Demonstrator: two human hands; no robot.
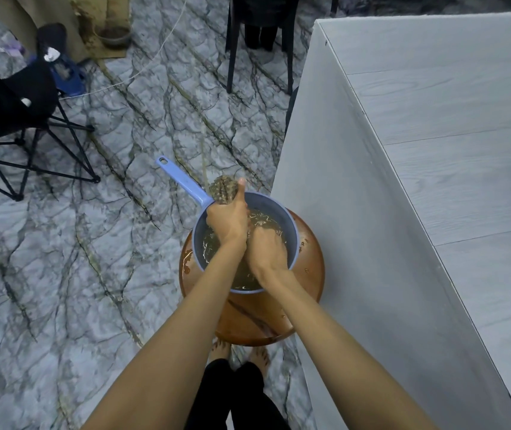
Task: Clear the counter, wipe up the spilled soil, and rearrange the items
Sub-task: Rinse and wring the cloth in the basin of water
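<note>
Now the left hand (228, 221) is clamping the cloth (224, 189), the right hand (268, 246) seemingly wringing it. The desk (434, 150) is awaiting a well-squeezed wipe.

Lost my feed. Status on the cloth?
Left hand, right hand grip cloth over blue dipper. Its water murky brown. Sits on brown stool, nothing blocking.

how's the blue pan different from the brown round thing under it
The blue pan is smaller and holds murky water; the brown round base is wider, with only wet spots. The blue pan has a long handle; the brown round base shows none. Both are round.
</note>
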